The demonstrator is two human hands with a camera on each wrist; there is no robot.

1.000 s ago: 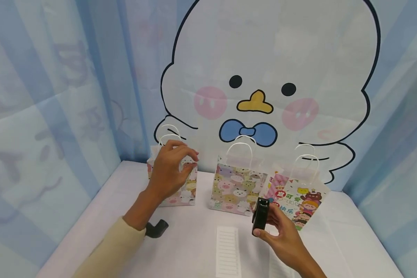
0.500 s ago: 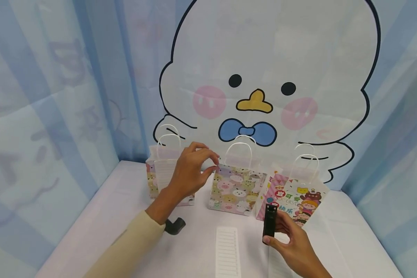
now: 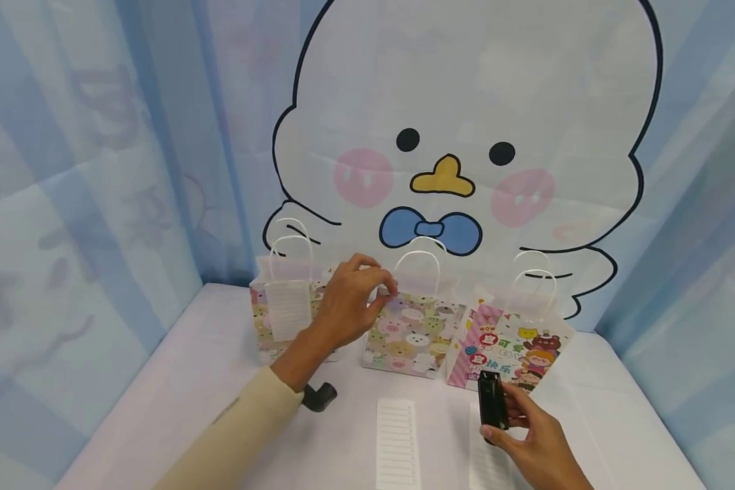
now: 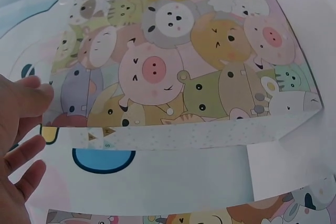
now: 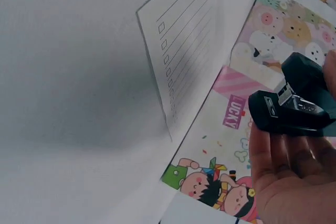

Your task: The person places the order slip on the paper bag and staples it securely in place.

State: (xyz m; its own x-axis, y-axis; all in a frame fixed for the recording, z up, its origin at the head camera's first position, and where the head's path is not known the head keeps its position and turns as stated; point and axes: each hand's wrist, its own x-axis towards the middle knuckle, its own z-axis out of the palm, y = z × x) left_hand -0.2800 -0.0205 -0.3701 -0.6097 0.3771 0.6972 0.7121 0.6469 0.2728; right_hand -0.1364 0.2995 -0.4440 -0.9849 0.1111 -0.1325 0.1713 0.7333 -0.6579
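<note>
One stapler (image 3: 492, 401), long axis seemingly upright

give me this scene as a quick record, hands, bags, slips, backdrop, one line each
left hand: left hand at the upper left corner of the middle bag; firmness of grip unclear
right hand: right hand holds a black stapler
bags: three with white handles; left bag and middle bag animal-printed, right bag with cartoon figures
slips: one white slip on the left bag's front; two more, centre slip and right slip, on the table
backdrop: curtain with cartoon bird, blue bow tie
</note>
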